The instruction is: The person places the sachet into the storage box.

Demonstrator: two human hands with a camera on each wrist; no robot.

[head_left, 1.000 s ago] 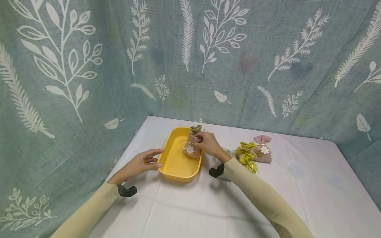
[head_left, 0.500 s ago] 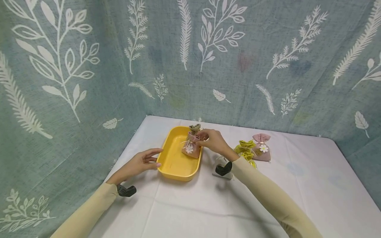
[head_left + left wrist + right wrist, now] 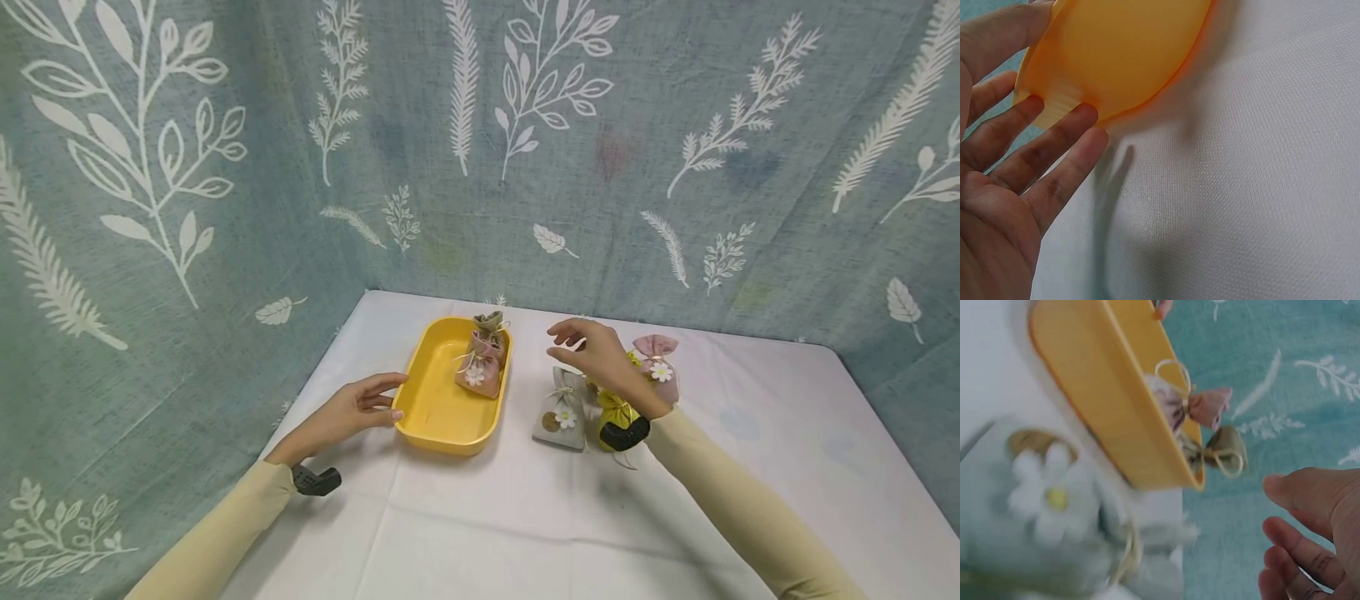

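My left hand (image 3: 348,417) rests its fingertips against the left side of a yellow tray (image 3: 420,429); the left wrist view shows fairly straight fingers (image 3: 1063,140) touching its outer wall. Inside the tray, at its right side, lie a pink drawstring pouch (image 3: 480,377) with a white flower and an olive-green pouch (image 3: 488,320) behind it. My right hand (image 3: 596,354) hovers right of the tray with nothing in it, thumb and fingers apart. Below it lies a grey pouch (image 3: 558,425) with a flower, blurred in the right wrist view.
Yellow-green pouches (image 3: 613,408) lie partly hidden under my right wrist. Another pink pouch (image 3: 656,346) with a flower lies behind them. A white cloth (image 3: 465,533) covers the table, and a patterned curtain (image 3: 480,225) stands along the back and left.
My right hand has let go of the pink pouch in the tray and moved right, over the other pouches. The grey pouch has come into view. My left hand stays at the tray.
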